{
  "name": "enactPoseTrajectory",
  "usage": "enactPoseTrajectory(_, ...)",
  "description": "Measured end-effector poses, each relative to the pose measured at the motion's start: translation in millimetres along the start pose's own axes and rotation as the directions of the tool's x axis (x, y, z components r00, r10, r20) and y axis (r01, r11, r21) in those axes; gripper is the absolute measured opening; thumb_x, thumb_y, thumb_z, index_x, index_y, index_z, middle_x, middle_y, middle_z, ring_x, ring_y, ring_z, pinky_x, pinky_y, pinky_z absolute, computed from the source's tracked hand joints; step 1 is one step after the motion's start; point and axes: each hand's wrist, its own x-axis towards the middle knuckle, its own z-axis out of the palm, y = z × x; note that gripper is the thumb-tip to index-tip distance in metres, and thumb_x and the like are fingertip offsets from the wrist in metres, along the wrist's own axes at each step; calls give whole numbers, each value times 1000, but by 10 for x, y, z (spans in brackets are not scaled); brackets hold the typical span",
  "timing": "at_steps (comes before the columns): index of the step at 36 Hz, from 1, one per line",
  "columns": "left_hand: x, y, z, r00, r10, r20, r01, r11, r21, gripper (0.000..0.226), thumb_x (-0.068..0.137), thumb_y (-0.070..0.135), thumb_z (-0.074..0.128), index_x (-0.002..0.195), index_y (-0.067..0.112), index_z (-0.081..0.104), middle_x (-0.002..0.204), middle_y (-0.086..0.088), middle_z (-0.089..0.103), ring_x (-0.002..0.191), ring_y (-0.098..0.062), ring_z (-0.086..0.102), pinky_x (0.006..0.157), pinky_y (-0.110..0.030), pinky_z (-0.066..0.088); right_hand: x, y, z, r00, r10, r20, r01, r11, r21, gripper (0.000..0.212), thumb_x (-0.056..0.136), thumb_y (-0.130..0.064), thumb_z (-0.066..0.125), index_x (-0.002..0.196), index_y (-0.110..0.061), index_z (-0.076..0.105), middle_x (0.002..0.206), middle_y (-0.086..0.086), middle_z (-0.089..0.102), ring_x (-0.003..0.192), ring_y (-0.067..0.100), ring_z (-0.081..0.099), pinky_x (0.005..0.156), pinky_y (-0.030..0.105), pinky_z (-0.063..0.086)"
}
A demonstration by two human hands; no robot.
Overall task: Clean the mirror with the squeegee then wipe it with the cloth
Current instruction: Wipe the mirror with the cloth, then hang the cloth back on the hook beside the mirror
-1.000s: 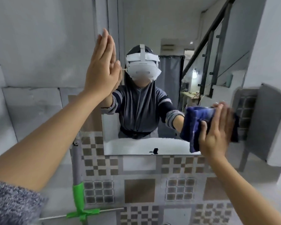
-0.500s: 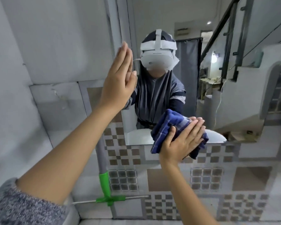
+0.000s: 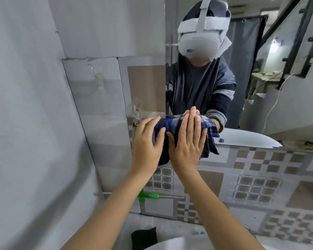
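Observation:
The wall mirror (image 3: 287,98) fills the upper right and reflects a person wearing a white headset. A blue checked cloth (image 3: 172,127) lies bunched against the mirror's lower left corner. My right hand (image 3: 188,143) presses flat on the cloth with fingers together. My left hand (image 3: 148,143) is beside it, fingers curled onto the cloth's left end. The green squeegee (image 3: 148,195) leans against the tiled wall below, mostly hidden behind my left forearm.
Patterned brown and grey tiles (image 3: 251,186) cover the wall under the mirror. A plain grey wall (image 3: 34,105) stands close on the left. A dark object (image 3: 143,237) and a white basin edge (image 3: 170,244) sit at the bottom.
My left hand came down off the mirror's left edge and joined the cloth. My right hand slid the cloth leftward and down to the mirror's lower left corner. The view shifted left.

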Motion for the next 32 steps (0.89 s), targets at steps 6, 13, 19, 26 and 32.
enactPoseTrajectory(6,-101,42,55,972,-225,-65,217,971,-104,24,90,21,57,111,10,58,101,-2,63,88,-9,59,81,-19,50,17,34,-61,998,-28,64,27,999,18,58,97,-42,31,143,-6,24,147,7,31,144,11,-2,117,35,6)
enactPoseTrajectory(13,-42,91,42,947,-315,-60,298,934,-199,24,88,12,60,110,4,62,95,2,61,78,5,54,71,0,41,41,39,-163,988,-36,151,28,998,55,61,96,-40,35,144,-5,22,149,7,26,144,11,-4,117,35,5)
enactPoseTrajectory(19,12,206,-64,981,-183,-61,171,971,-166,23,88,13,59,110,8,64,104,-3,68,91,-8,62,82,-11,47,34,13,-450,960,46,276,-91,984,152,64,96,-42,33,145,-2,19,154,8,16,144,14,2,118,36,7)
enactPoseTrajectory(26,160,520,-298,1000,3,18,0,984,-180,21,87,9,59,107,9,67,103,-2,67,94,-1,56,87,-10,42,68,100,-942,922,4,388,-169,904,393,57,98,-34,36,145,-4,25,154,8,24,143,13,12,119,30,6)
enactPoseTrajectory(32,96,662,-622,974,114,198,-59,964,-261,22,88,8,58,108,9,66,104,-6,65,97,-13,60,87,-23,47,200,225,-1447,867,-126,482,-270,695,666,38,94,-26,45,129,-12,50,128,-5,52,122,6,44,103,25,37)
